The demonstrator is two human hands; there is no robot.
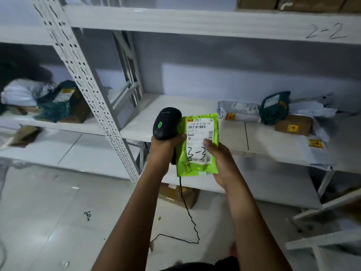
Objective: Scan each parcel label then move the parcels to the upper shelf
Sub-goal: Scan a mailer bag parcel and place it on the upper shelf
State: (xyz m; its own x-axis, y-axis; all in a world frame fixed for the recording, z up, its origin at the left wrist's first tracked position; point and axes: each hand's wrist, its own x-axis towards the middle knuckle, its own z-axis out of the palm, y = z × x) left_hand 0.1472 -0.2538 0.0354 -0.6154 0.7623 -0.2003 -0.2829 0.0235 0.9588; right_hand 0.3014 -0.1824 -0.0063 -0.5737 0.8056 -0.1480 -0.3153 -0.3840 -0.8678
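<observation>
White plastic and dark-green wrapping mark the far left: a white bag (19, 92) and a dark-green bag (54, 110) lie on the neighbouring shelf bay, well apart from your work. A perforated steel upright (88, 85) divides that bay from the one you face.

Just right of the upright, your left hand (166, 147) has its grip curled round the handle of the black scanner (167, 122), head up, with a green light showing on its back. Its cable (187, 208) hangs slack to the floor, so nothing tugs at your wrist. The scanner's head sits against the top left edge of the green parcel (195, 170), beside the label (199, 133) rather than facing it. I judge the scan window is not aimed at the barcode.

Your right hand (222, 165) holds the parcel from below and the right, its grip pinching the bag with the thumb (207, 142) pressed on the label. That keeps the soft bag flat and the print turned toward you. The parcel is in the air in front of the middle shelf (175, 110), resting on nothing.

Farther right on that shelf lie a grey mailer (238, 112), a dark-green pouch (275, 108) and a brown box (293, 125), likely waiting their turn. Overhead, the upper shelf (195, 22), marked 2-2 on its edge, carries brown cartons (293, 2) at its right end.
</observation>
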